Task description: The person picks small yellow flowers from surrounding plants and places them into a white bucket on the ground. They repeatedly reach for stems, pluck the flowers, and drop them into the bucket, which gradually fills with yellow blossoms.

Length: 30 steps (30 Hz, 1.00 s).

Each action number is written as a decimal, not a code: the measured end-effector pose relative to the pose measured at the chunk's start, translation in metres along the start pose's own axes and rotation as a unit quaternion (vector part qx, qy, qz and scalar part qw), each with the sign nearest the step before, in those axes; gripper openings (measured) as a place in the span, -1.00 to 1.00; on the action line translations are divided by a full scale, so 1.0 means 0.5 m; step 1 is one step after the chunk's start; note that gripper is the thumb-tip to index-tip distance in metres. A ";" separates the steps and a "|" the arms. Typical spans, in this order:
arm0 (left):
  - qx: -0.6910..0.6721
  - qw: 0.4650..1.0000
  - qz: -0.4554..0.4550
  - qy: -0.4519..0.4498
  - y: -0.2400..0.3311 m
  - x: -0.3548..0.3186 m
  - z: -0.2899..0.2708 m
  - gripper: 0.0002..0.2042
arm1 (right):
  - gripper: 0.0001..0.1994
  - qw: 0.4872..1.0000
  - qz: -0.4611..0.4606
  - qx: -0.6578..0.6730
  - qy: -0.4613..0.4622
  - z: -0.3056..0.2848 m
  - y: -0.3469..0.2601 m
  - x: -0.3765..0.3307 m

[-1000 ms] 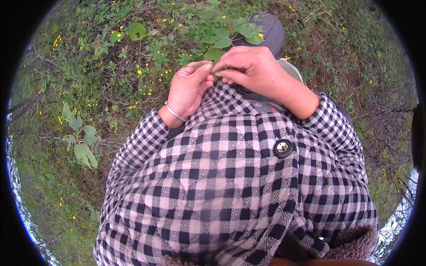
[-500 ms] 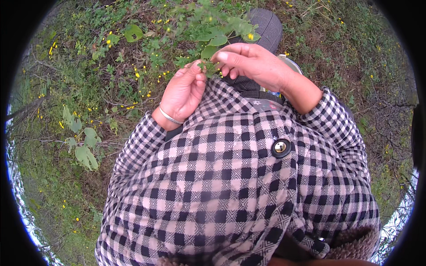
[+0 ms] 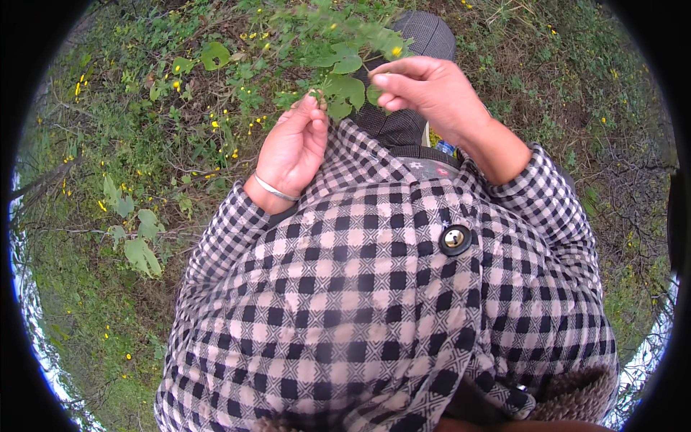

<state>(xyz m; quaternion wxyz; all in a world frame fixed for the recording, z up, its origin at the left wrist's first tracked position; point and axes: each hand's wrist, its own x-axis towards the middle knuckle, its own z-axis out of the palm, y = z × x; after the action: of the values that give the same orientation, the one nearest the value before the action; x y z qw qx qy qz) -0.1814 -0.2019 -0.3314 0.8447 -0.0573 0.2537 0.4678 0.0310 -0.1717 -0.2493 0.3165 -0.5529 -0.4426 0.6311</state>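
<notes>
My left hand (image 3: 291, 155), with a silver bangle at its wrist, is closed in a pinch at the upper middle. Small green plant tips (image 3: 322, 101) show between its thumb and fingers. To its right and a little higher, my right hand (image 3: 435, 93) pinches thumb to forefinger on a thin green stem (image 3: 369, 70), partly hidden by the fingertips. Broad green leaves (image 3: 345, 90) hang between the two hands, and a yellow flower (image 3: 396, 51) stands just above the right fingertips. The upper foliage is blurred.
Low weeds with yellow flowers (image 3: 216, 124) cover the ground to the left. A larger-leaved plant (image 3: 142, 255) grows beside my left sleeve. My grey checked trouser leg (image 3: 425, 36) sticks out ahead. Dry grass (image 3: 518, 86) lies to the right; something blue and white (image 3: 445, 147) shows beneath my right wrist.
My right hand has moved right and slightly up, away from the left, and its fingers have drawn into a pinch. My left hand has shifted slightly left. The leaves between them show more.
</notes>
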 end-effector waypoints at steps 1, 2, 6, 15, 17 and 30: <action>-0.004 1.000 -0.004 -0.020 0.002 -0.002 0.000 -0.88 | -0.74 1.000 -0.004 -0.011 -0.013 -0.016 -0.007 -0.006; -0.008 1.000 -0.006 -0.016 0.004 -0.004 0.000 -0.88 | -0.74 0.997 0.006 -0.067 -0.025 -0.038 -0.017 -0.012; 0.072 0.996 -0.029 -0.032 0.023 -0.018 0.001 -0.89 | -0.79 0.944 0.003 -0.315 -0.098 -0.143 -0.044 -0.035; 0.306 0.950 -0.064 0.023 0.016 -0.034 -0.004 -0.80 | -0.83 0.809 -0.005 -0.579 -0.103 -0.127 -0.055 -0.043; 0.311 0.948 -0.062 0.013 0.017 -0.037 -0.006 -0.81 | -0.82 0.849 -0.080 -0.500 -0.149 -0.055 -0.076 -0.026; 0.339 0.937 -0.067 0.055 0.017 -0.063 -0.002 -0.86 | -0.62 0.893 0.057 -0.396 -0.205 0.197 -0.010 0.092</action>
<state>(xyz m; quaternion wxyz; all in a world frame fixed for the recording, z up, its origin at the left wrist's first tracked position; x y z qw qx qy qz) -0.2023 -0.2217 -0.3159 0.8282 0.1905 0.4386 0.2924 -0.0747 -0.1492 -0.2641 -0.0633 -0.5154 -0.6785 0.5197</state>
